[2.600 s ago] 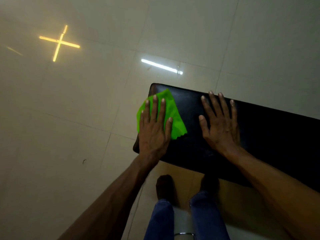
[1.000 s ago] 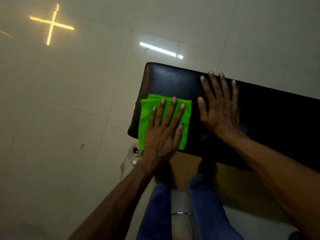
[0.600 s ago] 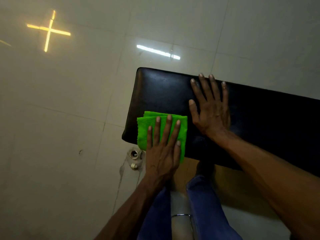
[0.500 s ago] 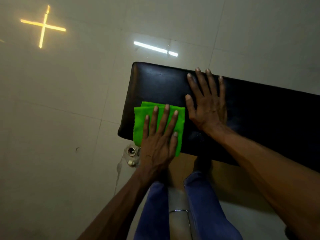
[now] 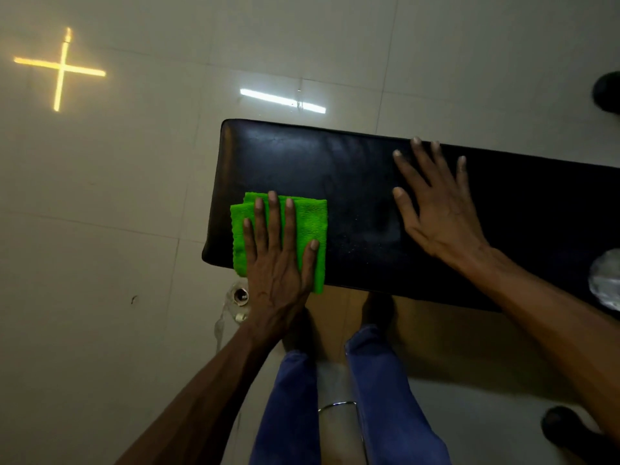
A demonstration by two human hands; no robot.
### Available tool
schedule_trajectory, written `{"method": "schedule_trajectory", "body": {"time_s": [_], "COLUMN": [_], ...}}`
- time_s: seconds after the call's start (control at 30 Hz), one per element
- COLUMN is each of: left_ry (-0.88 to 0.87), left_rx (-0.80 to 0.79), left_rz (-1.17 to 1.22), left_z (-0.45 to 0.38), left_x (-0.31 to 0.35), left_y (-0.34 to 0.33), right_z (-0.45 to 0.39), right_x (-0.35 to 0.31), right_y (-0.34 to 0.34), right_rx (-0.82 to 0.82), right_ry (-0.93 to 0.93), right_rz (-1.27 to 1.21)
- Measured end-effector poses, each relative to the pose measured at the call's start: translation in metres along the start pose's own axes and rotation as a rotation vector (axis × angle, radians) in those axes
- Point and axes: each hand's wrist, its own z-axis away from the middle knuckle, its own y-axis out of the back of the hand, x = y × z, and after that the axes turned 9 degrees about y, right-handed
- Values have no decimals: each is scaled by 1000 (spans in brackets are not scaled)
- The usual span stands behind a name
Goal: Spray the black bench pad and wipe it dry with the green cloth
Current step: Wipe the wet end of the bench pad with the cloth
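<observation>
A: State the position of each hand.

B: The left hand (image 5: 276,260) lies flat, palm down, fingers spread, pressing the folded green cloth (image 5: 310,229) onto the black bench pad (image 5: 335,169). It grips nothing. The right hand (image 5: 436,209) also lies flat and open on the pad, fingers splayed wide, well apart from the left hand.

A: Report edges relative to the left hand.

B: The pad's rounded end edge is just beyond the little finger, left of the cloth. The near edge passes under the heel of the hand, and the cloth's lower corner overhangs it. The far edge lies well ahead of the fingertips.

A: Open room for movement?

B: Bare pad extends ahead of the left fingertips to the far edge, and between the two hands. Beyond the right hand, a pale crumpled object (image 5: 605,283) sits at the frame's right border; what it is cannot be told. Past the end edge is only tiled floor (image 5: 117,196), and a small round fitting (image 5: 241,295) shows on it just below the near edge.

A: Differences from the frame half a second earlier?

B: The right hand has shifted further right; the thumbs were nearly touching before. The left hand remains on the cloth at the same near corner.
</observation>
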Motion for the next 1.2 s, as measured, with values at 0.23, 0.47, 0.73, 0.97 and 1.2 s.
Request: {"method": "schedule_trajectory", "body": {"time_s": [0.23, 0.47, 0.73, 0.97, 1.2], "left_ry": [-120, -145, -238, -281, -134], "left_rx": [-1, -53, -27, -71, -61], "left_rz": [-40, 9, -1, 138, 141], "left_z": [-18, 6, -7, -20, -44], "left_x": [10, 41, 54, 37, -49], "left_y": [-4, -7, -15, 14, 63], "right_z": [6, 5, 4, 2, -2], "right_x": [6, 8, 12, -3, -125], "right_y": [-17, -22, -25, -4, -8], "right_rx": [48, 86, 103, 47, 255], "right_ry": [-7, -6, 18, -59, -7], "right_rz": [104, 107, 124, -68, -317]}}
